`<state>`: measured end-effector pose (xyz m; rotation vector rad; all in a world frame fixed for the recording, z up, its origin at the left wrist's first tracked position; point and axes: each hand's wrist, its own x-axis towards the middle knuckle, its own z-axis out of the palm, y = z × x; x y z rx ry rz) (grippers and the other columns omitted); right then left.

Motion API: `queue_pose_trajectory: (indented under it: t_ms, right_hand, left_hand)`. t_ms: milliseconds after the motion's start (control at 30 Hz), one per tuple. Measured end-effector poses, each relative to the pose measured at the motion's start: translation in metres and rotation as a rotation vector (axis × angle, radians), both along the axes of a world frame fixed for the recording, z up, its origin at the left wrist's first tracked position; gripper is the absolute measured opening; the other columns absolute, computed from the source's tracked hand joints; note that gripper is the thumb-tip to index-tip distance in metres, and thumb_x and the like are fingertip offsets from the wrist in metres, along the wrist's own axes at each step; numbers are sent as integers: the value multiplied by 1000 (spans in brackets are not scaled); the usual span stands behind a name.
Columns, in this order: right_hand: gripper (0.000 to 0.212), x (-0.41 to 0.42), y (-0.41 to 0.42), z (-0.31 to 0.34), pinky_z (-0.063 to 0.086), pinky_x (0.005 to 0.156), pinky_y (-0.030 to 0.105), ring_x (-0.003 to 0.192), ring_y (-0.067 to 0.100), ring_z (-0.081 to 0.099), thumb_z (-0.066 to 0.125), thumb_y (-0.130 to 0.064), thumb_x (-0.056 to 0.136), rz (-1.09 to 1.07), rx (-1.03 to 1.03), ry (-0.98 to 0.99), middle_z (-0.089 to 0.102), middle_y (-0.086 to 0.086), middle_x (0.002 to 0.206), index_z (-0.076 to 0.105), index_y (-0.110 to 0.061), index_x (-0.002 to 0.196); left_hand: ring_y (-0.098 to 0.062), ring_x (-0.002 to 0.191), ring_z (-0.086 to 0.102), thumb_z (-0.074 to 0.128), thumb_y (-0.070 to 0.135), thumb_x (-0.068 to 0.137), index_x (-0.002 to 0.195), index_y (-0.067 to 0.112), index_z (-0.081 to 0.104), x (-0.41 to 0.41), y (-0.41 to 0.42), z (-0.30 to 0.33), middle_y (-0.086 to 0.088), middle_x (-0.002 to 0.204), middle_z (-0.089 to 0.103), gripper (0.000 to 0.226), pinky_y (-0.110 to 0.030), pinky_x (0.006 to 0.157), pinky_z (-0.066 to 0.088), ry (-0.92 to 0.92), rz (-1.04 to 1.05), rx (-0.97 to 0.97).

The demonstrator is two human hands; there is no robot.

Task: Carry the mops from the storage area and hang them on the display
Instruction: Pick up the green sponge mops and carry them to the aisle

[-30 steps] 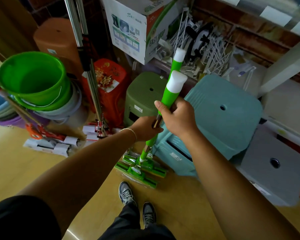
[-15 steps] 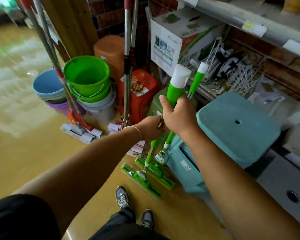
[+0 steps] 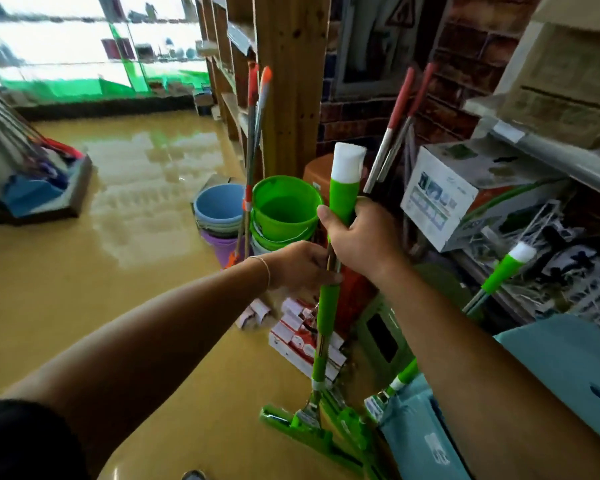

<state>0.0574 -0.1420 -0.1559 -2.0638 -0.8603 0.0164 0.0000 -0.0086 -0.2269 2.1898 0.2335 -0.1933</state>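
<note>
I hold a green mop (image 3: 326,327) upright in front of me; its handle ends in a white cap and its green head hangs just above the floor. My right hand (image 3: 364,237) grips the green handle near the top. Just below it, my left hand (image 3: 302,265) grips the thin metal shaft. A second green mop (image 3: 499,275) leans at the right behind my right forearm, its head by the teal stool. Red-handled mops (image 3: 392,133) lean on the brick wall, and others (image 3: 253,140) stand by the wooden post.
Stacked green buckets (image 3: 284,209) and blue buckets (image 3: 219,209) stand beyond my hands. A teal stool (image 3: 575,368) and a boxed mop kit (image 3: 440,202) on cluttered shelves crowd the right. A low display stand (image 3: 42,188) sits far left on the glossy yellow floor (image 3: 118,271).
My view has swung left and up toward the open shop floor. One green mop has come away with my hands; the other stays leaning at the right.
</note>
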Motion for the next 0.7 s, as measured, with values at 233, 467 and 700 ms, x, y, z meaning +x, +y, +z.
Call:
queue_pose_trajectory:
  t_ms: [233, 467, 700]
  right_hand:
    - [35, -39, 121, 17, 31, 60, 26, 63, 18, 51, 67, -43, 91, 132, -14, -53, 46, -9, 59, 49, -24, 68]
    - [29, -85, 232, 50, 33, 52, 23, 70, 19, 56, 63, -44, 94, 237, -27, -110, 61, 0, 76, 59, -15, 91]
    - [34, -123, 342, 76, 50, 66, 39, 70, 25, 60, 58, -52, 93, 361, 6, -118, 57, 3, 73, 56, -19, 91]
  left_hand:
    - [-6, 69, 57, 67, 28, 89, 98, 8, 70, -56, 104, 26, 2, 83, 69, 23, -30, 69, 50, -56, 137, -82]
    - [-19, 72, 54, 69, 26, 87, 87, 8, 69, -112, 211, 50, 1, 74, 66, 19, -38, 71, 46, -133, 239, -199]
    - [-1, 66, 58, 61, 22, 94, 94, 9, 66, -169, 306, 84, 1, 82, 65, 14, -14, 59, 46, -208, 316, -144]
